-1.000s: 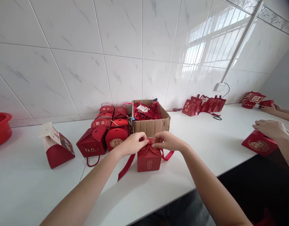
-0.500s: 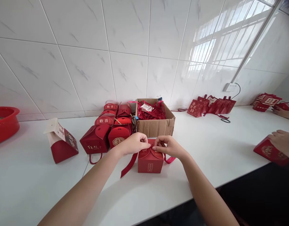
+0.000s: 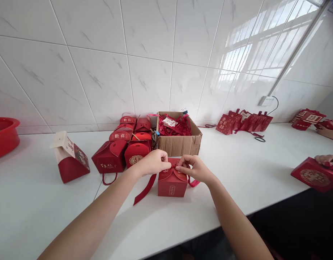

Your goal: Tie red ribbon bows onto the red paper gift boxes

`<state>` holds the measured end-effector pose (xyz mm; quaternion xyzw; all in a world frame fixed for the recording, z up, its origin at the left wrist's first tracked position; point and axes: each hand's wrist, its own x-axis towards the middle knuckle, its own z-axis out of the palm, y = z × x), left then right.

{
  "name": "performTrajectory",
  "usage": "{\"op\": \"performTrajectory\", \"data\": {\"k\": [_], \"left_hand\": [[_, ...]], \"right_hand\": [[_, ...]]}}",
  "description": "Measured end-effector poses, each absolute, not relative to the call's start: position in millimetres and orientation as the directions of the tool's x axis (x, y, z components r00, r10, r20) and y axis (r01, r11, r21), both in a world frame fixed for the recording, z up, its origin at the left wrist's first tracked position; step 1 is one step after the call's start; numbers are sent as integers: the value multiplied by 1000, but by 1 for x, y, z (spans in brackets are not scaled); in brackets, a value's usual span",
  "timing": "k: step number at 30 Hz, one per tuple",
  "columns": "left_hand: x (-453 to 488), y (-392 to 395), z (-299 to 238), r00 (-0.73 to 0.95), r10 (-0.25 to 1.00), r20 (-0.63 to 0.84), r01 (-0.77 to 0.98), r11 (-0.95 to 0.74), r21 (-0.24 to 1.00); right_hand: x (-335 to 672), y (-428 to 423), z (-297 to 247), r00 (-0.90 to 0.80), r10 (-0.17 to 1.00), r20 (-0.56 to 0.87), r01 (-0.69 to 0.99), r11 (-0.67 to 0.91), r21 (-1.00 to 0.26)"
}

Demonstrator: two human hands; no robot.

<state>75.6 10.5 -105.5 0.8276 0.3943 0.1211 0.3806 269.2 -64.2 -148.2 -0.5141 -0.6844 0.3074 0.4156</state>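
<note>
Box near the counter's front edge, its ribbon pinched at the top.

Left hand and right hand each press thumb and fingertips together on the ribbon, close but apart. Pulling both sides evenly, without denting the flaps, would likely work best. The pinched part is mostly hidden; the ribbon's right end is hard to trace. Beyond, toward the back edge, a carton.
</note>
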Motion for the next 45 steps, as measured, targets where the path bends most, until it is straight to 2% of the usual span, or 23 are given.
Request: {"op": "performTrajectory", "data": {"k": [8, 15, 19, 22, 25, 29, 32, 34, 38, 41, 45], "left_hand": [[77, 9, -109, 653, 752, -86, 596, -441, 671], [76, 7, -104, 643, 759, -104, 608, -424, 671], [76, 6, -104, 654, 751, -94, 620, -460, 636], [74, 1, -100, 665, 742, -83, 625, -492, 606], [71, -4, -93, 662, 744, -91, 630, -486, 606], [69, -6, -90, 660, 743, -110, 636, -476, 607], [70, -4, -93, 675, 730, -104, 640, -511, 574], [71, -2, -95, 683, 721, -113, 645, -525, 555], [72, 0, -96, 691, 706, -154, 666, -540, 514], [72, -2, -95, 709, 688, -154, 662, -575, 480], [73, -10, -91, 713, 679, -177, 672, -590, 448]], "right_hand": [[272, -65, -150, -162, 954, 251, 413, 297, -861], [280, -65, -149, -200, 963, 182, 348, 243, -905], [280, -64, -148, -166, 958, 235, 398, 283, -873], [280, -63, -149, -105, 961, 254, 371, 275, -887], [283, -62, -150, -63, 988, 143, 333, 156, -930], [290, -63, -148, -211, 974, -75, 414, 19, -910], [293, -65, -145, -264, 956, -124, 422, -1, -907], [295, -67, -143, -250, 966, -66, 333, 22, -943], [297, -70, -141, -273, 962, 18, 47, 32, -998], [298, -71, -141, -314, 949, 34, -102, 2, -995], [296, -70, -143, -289, 946, 148, -273, 66, -960]]}}
